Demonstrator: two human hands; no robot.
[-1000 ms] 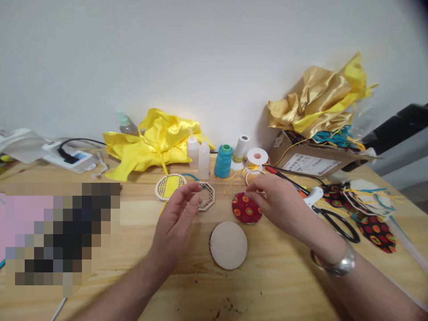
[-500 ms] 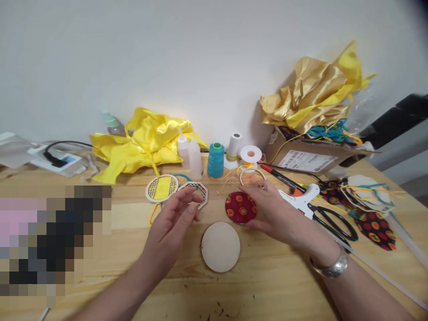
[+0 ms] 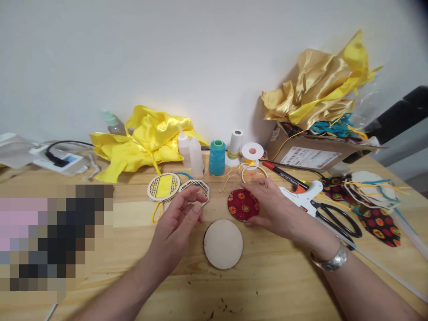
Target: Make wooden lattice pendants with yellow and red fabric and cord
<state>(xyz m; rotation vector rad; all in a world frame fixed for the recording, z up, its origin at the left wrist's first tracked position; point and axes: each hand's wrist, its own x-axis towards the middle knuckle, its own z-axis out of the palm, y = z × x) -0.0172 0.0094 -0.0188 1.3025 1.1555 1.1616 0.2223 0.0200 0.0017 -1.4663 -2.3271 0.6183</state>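
A round red disc with an orange flower pattern (image 3: 243,205) lies on the wooden table, with the fingers of my right hand (image 3: 274,207) spread around its right edge. Nearer to me is a plain pale disc (image 3: 223,244), which neither hand touches. My left hand (image 3: 180,223) hovers left of the discs, fingers curled but apart, holding nothing. Behind its fingertips sits an octagonal lattice frame (image 3: 203,189), partly hidden. A round lattice piece with yellow fabric (image 3: 163,186) lies to its left. A thin wooden ring (image 3: 254,174) is just behind my right hand.
Yellow cloth (image 3: 143,145), plastic bottles (image 3: 196,158), teal thread (image 3: 217,158) and white spools line the wall. At right are a marker (image 3: 284,175), glue gun (image 3: 309,196), black-handled scissors (image 3: 343,220), patterned fabric (image 3: 381,225) and a cardboard box (image 3: 307,154).
The view has shifted slightly, so the table items appear a little further right. My right hand is closer around the red disc's edge; my left hand keeps nearly the same pose.
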